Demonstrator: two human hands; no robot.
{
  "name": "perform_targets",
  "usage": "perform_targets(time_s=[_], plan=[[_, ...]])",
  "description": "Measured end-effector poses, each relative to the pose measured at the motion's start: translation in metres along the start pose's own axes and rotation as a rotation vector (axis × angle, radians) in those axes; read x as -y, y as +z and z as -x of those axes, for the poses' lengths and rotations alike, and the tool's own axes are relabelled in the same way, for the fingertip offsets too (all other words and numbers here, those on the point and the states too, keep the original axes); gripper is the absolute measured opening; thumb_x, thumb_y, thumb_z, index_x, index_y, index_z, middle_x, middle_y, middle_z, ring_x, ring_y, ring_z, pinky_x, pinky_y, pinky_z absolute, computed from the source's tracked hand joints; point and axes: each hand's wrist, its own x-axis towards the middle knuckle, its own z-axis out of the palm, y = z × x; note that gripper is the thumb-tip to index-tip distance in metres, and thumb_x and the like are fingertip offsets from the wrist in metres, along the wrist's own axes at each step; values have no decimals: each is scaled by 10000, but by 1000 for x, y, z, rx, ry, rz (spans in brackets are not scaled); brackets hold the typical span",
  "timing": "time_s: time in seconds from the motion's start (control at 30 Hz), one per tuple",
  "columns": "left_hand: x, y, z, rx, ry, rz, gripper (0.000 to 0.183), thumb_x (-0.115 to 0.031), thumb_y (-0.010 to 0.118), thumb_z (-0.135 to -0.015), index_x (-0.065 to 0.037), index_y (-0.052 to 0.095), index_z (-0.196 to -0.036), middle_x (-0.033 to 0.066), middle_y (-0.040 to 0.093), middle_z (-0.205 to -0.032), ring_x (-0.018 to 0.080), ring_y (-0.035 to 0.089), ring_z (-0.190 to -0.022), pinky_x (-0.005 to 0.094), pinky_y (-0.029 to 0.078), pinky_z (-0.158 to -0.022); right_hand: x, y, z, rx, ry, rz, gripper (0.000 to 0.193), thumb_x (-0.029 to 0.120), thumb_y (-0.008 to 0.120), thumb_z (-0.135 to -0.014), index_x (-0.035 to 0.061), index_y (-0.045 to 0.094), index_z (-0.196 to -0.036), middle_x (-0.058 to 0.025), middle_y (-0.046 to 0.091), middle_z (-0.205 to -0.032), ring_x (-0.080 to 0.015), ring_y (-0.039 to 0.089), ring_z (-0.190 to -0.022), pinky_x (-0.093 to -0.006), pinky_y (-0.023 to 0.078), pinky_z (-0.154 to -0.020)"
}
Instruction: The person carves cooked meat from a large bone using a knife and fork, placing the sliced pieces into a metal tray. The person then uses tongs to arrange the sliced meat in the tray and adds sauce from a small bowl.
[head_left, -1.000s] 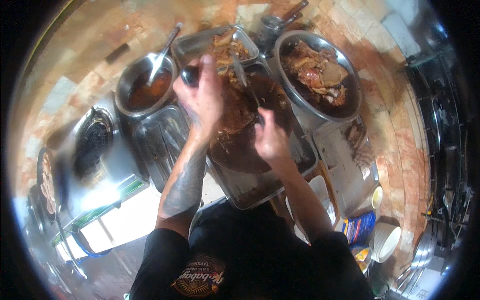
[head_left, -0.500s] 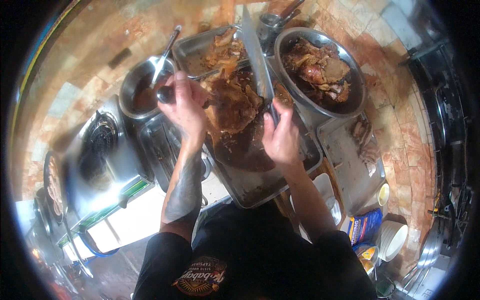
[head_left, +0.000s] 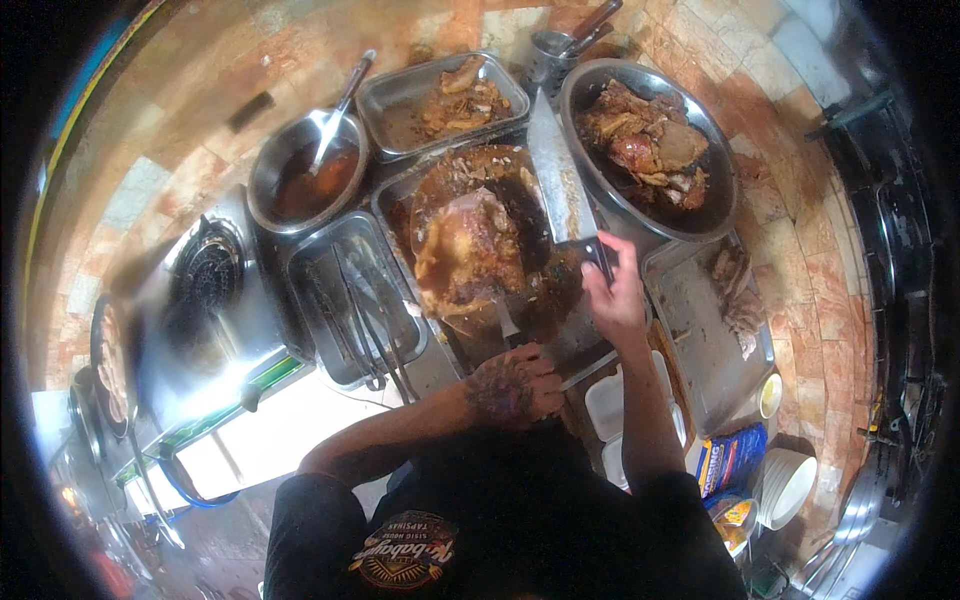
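Note:
A large chunk of browned cooked meat [head_left: 465, 245] lies on a dark brown chopping board [head_left: 548, 305] inside a metal tray [head_left: 392, 215]. My left hand [head_left: 515, 385], crossed in front of me, is closed round the handle of a dark-handled metal tool [head_left: 507, 318]; its far end meets the near side of the meat and is hidden there. On the right, my right hand [head_left: 617, 290] grips the black handle of a broad kitchen knife [head_left: 560, 170]. The blade points away from me, its flat side showing bits of food, over the board's right side and apart from the meat.
An oval metal bowl of meat pieces [head_left: 570, 110] stands far right. Behind are a small tray with meat scraps [head_left: 385, 125] and a sauce pot with a spoon [head_left: 258, 190]. Tongs lie in another tray [head_left: 305, 330] on the left. White foam containers [head_left: 605, 400] sit near right.
My left hand has swung from the meat's far left to its near side, still holding the tool. The meat has shifted and turned. My right hand and the knife have moved rightward, blade flat now visible.

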Motion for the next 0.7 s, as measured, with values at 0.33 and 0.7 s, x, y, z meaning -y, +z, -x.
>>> perform_targets(time_s=[0.33,0.7], plan=[[23,-30,-63,-202,-44,177,162,-307,725,-752,-178,643,-803,-18,599,-805,162,580,-828,343,418,-755,-27,7,54,100,-78,64,497,162,681,-906,80,460,-1345,-179,662,-1110,-286,676,-949,-390,523,-870],[70,-171,-86,-1066,-15,1141,692,-719,345,-920,-74,496,-718,50,448,-644,185,420,-592,328,320,-568,-4,-97,69,245,563,-272,419,1,546,-949,106,435,-1339,-50,600,-779,-80,514,-548,-239,415,-483]])
